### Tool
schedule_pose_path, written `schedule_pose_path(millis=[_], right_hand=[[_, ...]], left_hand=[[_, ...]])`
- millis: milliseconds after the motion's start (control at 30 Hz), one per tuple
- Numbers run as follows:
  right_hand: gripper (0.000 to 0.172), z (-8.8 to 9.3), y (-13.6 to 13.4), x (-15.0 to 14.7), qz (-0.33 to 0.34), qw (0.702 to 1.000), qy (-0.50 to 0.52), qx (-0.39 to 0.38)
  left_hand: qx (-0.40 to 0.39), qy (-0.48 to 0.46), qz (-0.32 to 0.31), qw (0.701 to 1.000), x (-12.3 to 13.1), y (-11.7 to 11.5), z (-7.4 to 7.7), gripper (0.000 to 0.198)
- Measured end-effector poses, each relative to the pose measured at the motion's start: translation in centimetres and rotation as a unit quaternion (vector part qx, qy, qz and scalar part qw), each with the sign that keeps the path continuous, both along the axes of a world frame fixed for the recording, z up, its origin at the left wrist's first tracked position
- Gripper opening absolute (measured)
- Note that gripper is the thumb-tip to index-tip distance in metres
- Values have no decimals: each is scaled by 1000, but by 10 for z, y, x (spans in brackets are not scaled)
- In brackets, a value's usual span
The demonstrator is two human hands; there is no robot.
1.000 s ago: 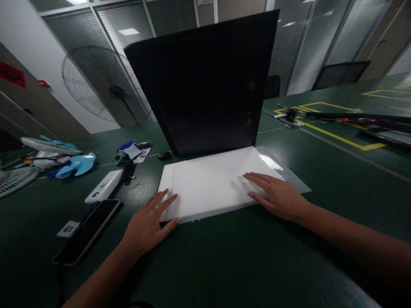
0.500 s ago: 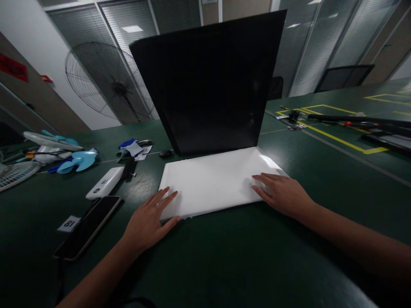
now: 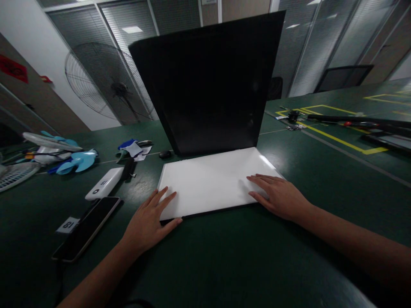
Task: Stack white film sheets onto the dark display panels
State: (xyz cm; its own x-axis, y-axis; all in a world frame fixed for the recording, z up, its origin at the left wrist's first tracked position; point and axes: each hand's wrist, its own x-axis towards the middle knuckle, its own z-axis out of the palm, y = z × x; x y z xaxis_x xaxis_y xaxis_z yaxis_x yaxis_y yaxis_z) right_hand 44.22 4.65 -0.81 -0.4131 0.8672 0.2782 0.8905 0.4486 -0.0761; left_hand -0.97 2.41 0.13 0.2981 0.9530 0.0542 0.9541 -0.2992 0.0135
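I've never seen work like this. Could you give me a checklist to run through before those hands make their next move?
1. Left hand at the near-left corner of the white panel: ok, fingers spread over it.
2. Right hand at the opposite end: ok, fingertips over the panel.
3. Near-right corner visible: not ok, the right hand covers it.
4. Black panel raised behind the white one: ok.
5. What holds it up: cannot tell.
6. Smartphone apart from the white panel: ok, off to the left.

The left hand [image 3: 146, 223] and right hand [image 3: 283, 195] are bare, with slender, tapering fingers [image 3: 167, 199] and narrow wrists [image 3: 127, 247], and both forearms [image 3: 349, 237] are uncovered along their visible length, widening backward.
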Motion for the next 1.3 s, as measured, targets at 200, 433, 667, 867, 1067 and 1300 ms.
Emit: schedule_pose_path(millis=[200, 433, 667, 867, 1067, 1300], right_hand=[[60, 1, -2, -2, 2, 1000, 6, 8], [60, 2, -4, -3, -13, 1000, 9, 9], [57, 3, -4, -4, 10, 1000, 9, 19], [57, 2, -4, -4, 26, 999, 14, 16], [55, 1, -3, -4, 47, 999, 9, 7], [53, 2, -3, -3, 73, 997, -6, 21]], left_hand=[[14, -20, -7, 1000, -1, 0, 0, 89], [20, -45, -3, 999, -2, -1, 0, 86], [24, -52, -2, 998, -2, -2, 0, 83], [18, -49, 2, 999, -1, -1, 1, 84], [24, -37, 0, 999, 2, -2, 2, 85], [31, -27, -11, 999, 2, -1, 1, 77]])
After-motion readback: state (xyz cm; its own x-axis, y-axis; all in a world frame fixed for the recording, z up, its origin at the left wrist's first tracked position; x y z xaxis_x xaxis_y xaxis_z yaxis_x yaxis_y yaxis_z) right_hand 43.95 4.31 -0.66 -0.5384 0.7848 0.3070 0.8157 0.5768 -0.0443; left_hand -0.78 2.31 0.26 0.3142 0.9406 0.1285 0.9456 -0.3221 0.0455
